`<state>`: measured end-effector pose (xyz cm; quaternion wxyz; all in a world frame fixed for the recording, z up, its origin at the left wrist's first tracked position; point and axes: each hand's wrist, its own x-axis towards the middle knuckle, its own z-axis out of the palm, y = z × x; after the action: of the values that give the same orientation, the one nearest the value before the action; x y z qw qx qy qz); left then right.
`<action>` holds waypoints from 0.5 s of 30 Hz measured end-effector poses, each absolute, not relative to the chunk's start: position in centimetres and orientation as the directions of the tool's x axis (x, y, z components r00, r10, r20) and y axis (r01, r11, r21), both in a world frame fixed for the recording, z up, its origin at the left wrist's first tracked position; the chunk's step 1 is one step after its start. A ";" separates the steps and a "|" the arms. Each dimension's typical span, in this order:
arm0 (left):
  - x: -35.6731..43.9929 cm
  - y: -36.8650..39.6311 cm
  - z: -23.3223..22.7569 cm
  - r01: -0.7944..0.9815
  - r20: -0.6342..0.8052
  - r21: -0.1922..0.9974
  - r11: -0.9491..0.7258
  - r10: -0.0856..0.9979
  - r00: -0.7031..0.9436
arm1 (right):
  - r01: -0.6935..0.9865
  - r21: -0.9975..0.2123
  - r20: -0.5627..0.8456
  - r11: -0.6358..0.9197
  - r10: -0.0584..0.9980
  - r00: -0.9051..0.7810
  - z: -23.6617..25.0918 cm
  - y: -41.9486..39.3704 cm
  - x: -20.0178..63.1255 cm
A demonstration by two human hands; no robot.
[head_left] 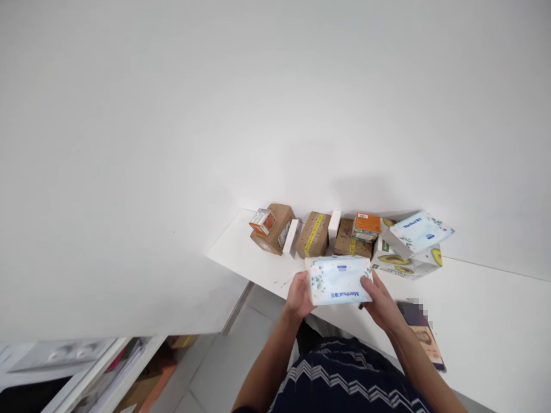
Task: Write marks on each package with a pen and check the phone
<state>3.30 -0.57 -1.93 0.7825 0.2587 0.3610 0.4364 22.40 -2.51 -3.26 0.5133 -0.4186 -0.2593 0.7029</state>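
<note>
While both hands are up over the near edge of the white table (pixel 473 310), they hold one tissue pack (pixel 339 280) between them, flat side facing the camera, blue print along its lower edge.

Head view:
- Left hand (pixel 298 298) closed on the pack's left end, fingers wrapped behind it, thumb side toward the camera.
- Right hand (pixel 381 304) clamped on the pack's right end, fingers spread along the edge.
- Pack sits just above the table edge, in front of the row of boxes, apart from them as far as can be told.
- Row along the wall, left to right: small orange-and-white carton (pixel 262 221) leaning on a brown cardboard box (pixel 275 228); slim white box (pixel 291 236) standing on end just beside it; second brown box with yellow tape (pixel 314 234); another upright white box (pixel 334 228); third brown box (pixel 350 241) with an orange carton (pixel 367 226) on top.
- Right end of the row: avocado-print box (pixel 407 261), with a second tissue pack (pixel 419 232) lying tilted on top of it.
- Dark booklet (pixel 422 332) flat on the table, just right of the right forearm; part of it is blurred out.
- Lower left: shelves (pixel 107 373) with papers and orange items, detail too small to tell.
- Striped dark garment (pixel 344 378) at bottom centre.
</note>
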 end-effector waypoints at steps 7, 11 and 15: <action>2.6 -1.3 -1.3 -0.399 -0.231 0.857 0.327 0.935 0.269 | -0.567 -0.767 -0.373 -0.302 0.928 0.010 -2.8 -2.6 22.5; 2.6 -1.8 -0.7 -0.280 -0.177 0.930 0.237 0.959 0.223 | -0.498 -0.834 -0.285 -0.239 0.958 0.018 -3.0 -3.1 22.2; 2.7 -2.0 -0.4 -0.314 -0.153 0.930 0.192 0.978 0.145 | -0.351 -0.924 -0.162 -0.149 0.987 0.006 -4.0 -3.4 22.5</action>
<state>2.69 -1.99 -0.39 0.6466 0.3930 0.4219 0.4995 22.52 -3.39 -4.00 0.5481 -0.4499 -0.3534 0.6102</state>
